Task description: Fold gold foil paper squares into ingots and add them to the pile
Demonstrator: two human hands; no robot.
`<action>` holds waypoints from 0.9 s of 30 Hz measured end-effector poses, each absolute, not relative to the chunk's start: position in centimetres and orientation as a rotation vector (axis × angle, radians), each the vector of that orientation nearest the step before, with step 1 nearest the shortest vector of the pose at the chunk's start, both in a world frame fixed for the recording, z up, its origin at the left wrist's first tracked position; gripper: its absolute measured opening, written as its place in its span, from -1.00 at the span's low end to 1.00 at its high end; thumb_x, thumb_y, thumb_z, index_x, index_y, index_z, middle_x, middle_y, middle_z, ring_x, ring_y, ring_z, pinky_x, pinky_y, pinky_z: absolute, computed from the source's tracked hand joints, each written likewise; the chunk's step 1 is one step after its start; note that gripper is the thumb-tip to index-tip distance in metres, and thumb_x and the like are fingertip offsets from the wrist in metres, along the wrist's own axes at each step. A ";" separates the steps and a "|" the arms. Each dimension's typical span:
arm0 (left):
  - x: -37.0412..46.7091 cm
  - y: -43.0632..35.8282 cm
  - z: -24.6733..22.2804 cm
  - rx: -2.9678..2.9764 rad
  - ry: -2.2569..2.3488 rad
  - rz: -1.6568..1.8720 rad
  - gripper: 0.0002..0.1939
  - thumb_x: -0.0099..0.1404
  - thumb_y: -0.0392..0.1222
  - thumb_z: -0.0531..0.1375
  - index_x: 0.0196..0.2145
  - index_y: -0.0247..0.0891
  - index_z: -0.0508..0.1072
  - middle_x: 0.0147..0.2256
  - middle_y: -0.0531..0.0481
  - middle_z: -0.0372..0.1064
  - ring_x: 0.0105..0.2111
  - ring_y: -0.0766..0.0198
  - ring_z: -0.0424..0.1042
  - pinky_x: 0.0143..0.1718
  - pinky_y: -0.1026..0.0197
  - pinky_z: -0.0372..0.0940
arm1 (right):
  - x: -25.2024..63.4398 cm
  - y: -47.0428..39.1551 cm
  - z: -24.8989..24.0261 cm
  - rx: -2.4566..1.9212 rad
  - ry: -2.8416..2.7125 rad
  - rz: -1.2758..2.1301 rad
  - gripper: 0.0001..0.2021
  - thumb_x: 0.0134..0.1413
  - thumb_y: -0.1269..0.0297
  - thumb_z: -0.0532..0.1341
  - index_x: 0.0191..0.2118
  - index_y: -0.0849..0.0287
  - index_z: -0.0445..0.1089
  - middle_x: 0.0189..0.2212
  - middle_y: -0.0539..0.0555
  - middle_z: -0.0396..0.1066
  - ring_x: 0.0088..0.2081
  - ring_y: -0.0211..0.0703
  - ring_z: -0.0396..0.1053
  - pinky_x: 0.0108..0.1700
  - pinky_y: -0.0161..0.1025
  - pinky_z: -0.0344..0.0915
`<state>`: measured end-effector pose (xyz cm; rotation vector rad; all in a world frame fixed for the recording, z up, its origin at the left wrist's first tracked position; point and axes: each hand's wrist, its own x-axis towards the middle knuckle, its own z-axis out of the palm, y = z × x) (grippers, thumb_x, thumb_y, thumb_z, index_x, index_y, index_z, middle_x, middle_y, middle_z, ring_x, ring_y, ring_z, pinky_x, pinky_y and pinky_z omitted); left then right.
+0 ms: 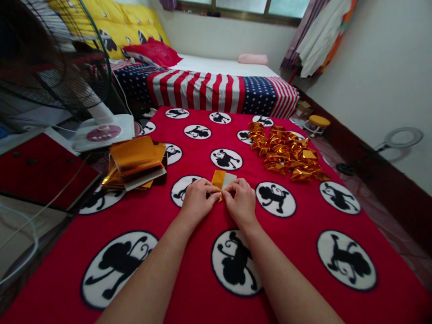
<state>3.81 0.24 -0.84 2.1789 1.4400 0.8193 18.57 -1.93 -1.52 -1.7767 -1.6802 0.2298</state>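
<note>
A small sheet of gold foil paper [218, 178], partly folded, lies on the red cloth at the middle of the view. Its gold side shows on the left and a pale grey side on the right. My left hand [199, 198] pinches its near left edge, thumb and fingers together. From the other side my right hand [241, 200] pinches the near right edge, and the two thumbs almost meet. The fingers hide the paper's near end. To the left is a stack of gold paper sheets [137, 157]. Several folded gold paper pieces [286, 150] lie in rows at the back right.
The red cloth [202, 279] with monkey prints covers the table. An electric fan [101, 128] stands at the left, beside a dark red panel [37, 164] and loose cables. Behind is a bed [209, 90]; a yellow-topped stool [319, 120] stands right.
</note>
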 end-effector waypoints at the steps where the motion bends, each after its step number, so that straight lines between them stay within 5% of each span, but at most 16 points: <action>1: 3.9 0.3 -0.9 2.176 1.453 0.828 -0.89 0.20 -0.20 0.28 -0.33 -0.16 0.64 -0.33 -0.02 0.45 -0.26 0.21 0.40 -0.18 0.16 0.27 | 18.6 -1.9 -1.5 -1.776 -1.680 0.230 -0.89 0.02 0.39 0.29 -0.49 0.15 0.44 -0.29 0.05 0.38 -0.20 -0.10 0.32 -0.16 -0.18 0.12; 16: 4.2 0.2 -0.8 2.116 1.495 0.856 -0.93 0.10 -0.19 0.36 -0.40 -0.16 0.62 -0.38 0.03 0.45 -0.30 0.23 0.41 -0.22 0.18 0.26 | 18.9 -2.5 -1.1 -1.705 -1.618 0.190 -0.97 0.11 0.38 0.26 -0.34 0.16 0.47 -0.31 0.03 0.36 -0.24 -0.14 0.32 -0.20 -0.21 0.14; 27: 4.0 0.3 -1.0 2.138 1.473 0.871 -0.95 0.12 -0.21 0.34 -0.40 -0.16 0.62 -0.35 0.01 0.46 -0.29 0.23 0.42 -0.21 0.19 0.29 | 18.3 -6.5 -0.5 -1.638 -1.964 0.066 -0.84 0.24 0.37 0.16 -0.27 0.12 0.51 -0.38 0.04 0.33 -0.33 -0.18 0.24 -0.23 -0.21 0.03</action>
